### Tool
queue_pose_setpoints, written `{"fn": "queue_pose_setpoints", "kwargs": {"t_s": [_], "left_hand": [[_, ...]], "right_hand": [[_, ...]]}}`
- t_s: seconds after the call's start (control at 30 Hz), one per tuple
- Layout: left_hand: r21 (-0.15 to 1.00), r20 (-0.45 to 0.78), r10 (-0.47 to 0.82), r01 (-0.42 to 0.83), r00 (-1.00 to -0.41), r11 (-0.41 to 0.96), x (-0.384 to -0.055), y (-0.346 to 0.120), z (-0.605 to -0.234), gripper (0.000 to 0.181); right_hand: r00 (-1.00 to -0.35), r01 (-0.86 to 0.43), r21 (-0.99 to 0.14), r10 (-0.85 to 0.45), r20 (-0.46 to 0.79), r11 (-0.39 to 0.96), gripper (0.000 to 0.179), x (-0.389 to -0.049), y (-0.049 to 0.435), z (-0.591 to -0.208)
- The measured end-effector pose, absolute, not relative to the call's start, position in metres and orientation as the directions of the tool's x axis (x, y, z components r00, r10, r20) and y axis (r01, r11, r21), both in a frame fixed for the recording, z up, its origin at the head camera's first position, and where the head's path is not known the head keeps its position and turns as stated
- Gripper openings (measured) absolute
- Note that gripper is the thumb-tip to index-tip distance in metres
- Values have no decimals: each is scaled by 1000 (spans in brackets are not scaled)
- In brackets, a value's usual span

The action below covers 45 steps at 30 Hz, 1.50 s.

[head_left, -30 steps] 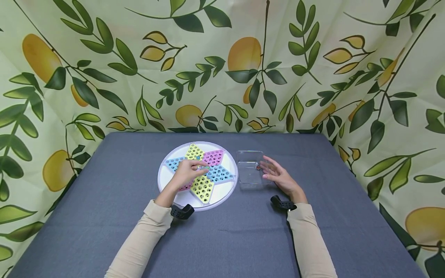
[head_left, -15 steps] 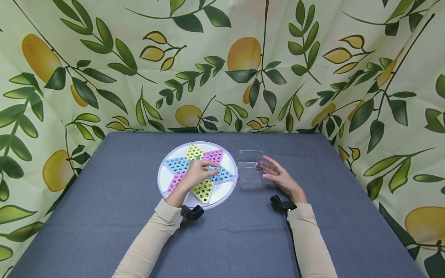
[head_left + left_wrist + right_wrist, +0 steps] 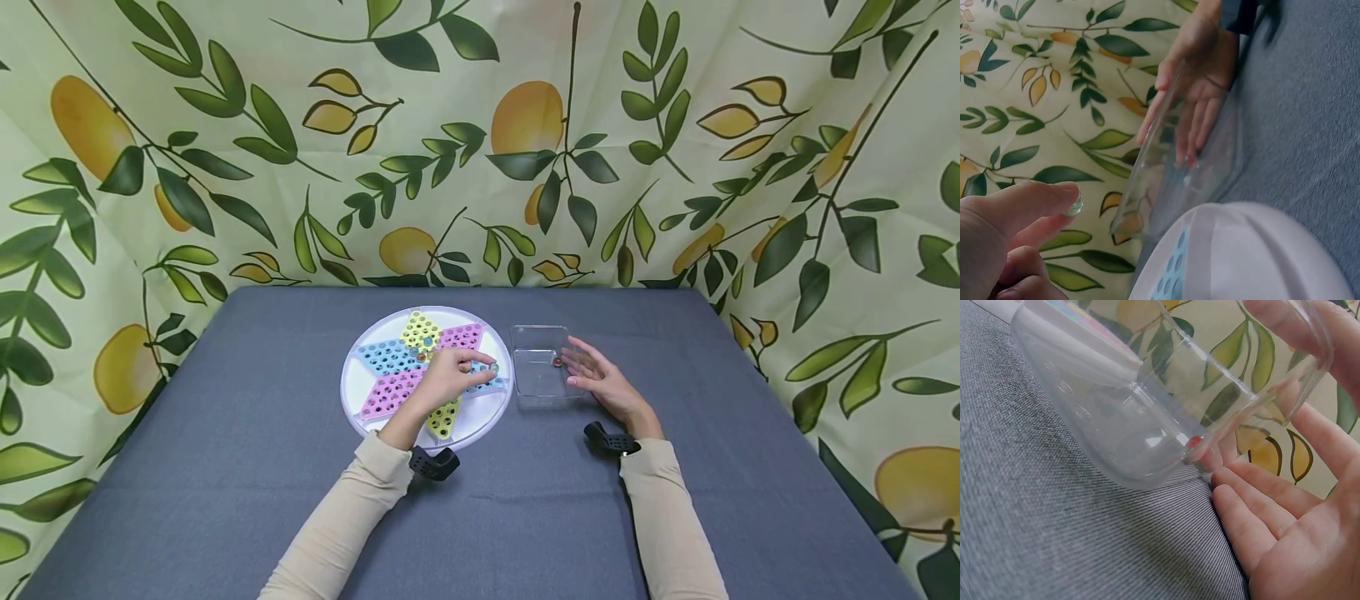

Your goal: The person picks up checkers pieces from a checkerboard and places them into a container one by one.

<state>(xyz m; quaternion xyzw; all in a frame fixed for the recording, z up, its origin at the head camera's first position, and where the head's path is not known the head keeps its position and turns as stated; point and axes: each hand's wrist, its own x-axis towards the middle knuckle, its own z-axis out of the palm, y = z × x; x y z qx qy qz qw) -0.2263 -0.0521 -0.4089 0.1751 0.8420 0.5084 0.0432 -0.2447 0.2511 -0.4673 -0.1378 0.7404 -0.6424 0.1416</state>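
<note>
My left hand pinches a clear, greenish glass marble between thumb and forefinger, over the right part of a round white Chinese checkers board. The board's star has yellow, pink and blue points full of holes; a few marbles sit near its middle, and the hand covers part of it. Just right of the board stands a clear plastic box. Inside, by its right wall, lies a reddish marble. My right hand rests against the box's right side, fingers extended and holding nothing.
A grey cloth covers the table under the board and box. Behind and on both sides hangs a curtain patterned with leaves and lemons. A black wrist camera mount sits at the left cuff, another at the right.
The left hand has moved right across the board with the pinched marble, from near the star's middle to the right blue point. The right hand and box have stayed put.
</note>
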Motion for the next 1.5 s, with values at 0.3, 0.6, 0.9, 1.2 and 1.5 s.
{"fn": "queue_pose_setpoints", "kwargs": {"t_s": [0.3,0.6,0.9,1.2,1.5], "left_hand": [[870,107,365,265,-925,416,-222,-35,-415,23],[882,110,401,275,-910,382,-221,-22,-419,26],[869,118,414,296,-903,396,-220,-15,-425,25],[868,90,427,281,-900,409,-218,-14,-426,26],[873,98,433,286,-896,395,-217,-17,-426,27]], "right_hand": [[-924,-17,-990,-381,-38,141,82,-243,251,-467],[-927,-13,-989,-372,-43,148,79,-245,250,-467],[-927,-10,-989,-372,-46,148,78,-245,249,-467],[-929,-8,-989,-367,-46,145,79,-245,247,-467],[-925,-20,-990,-378,-36,142,78,-245,249,-467]]}}
